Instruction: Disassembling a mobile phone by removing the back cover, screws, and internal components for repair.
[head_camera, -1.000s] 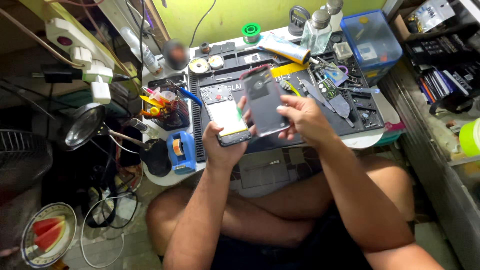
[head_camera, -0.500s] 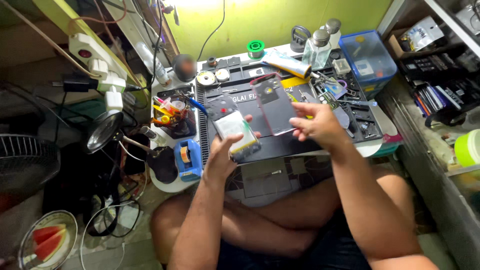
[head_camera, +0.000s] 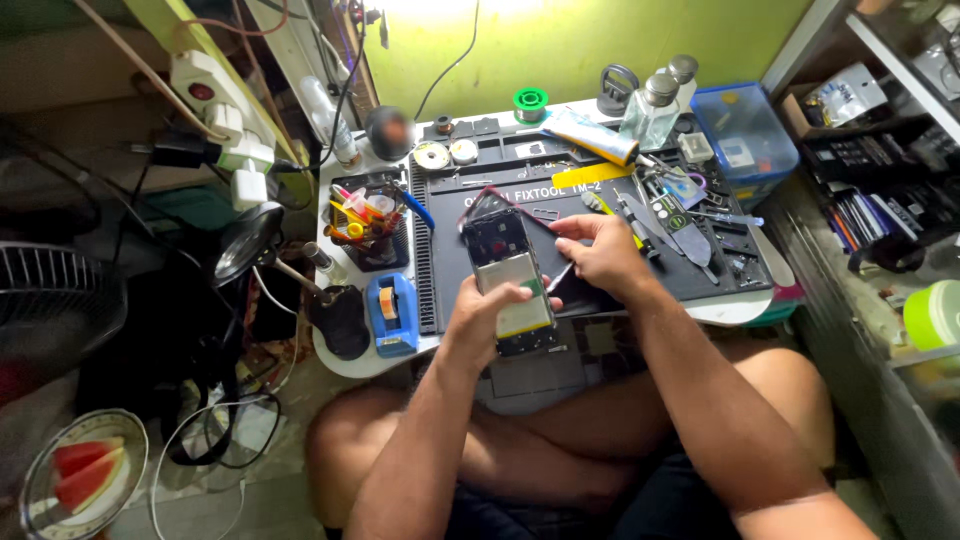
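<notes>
Two hands work an opened phone (head_camera: 512, 285): left hand (head_camera: 488, 320) grips it steady, right hand (head_camera: 600, 262) fingers pinching its back cover (head_camera: 580, 296) aside above the worktop (head_camera: 440, 290).

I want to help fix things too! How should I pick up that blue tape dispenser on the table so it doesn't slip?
Take the blue tape dispenser by its two long flat sides, coming from above. It sits upright near the table's front left edge, with the tape roll in the middle, so a grip across the body avoids the cutter end.
</notes>
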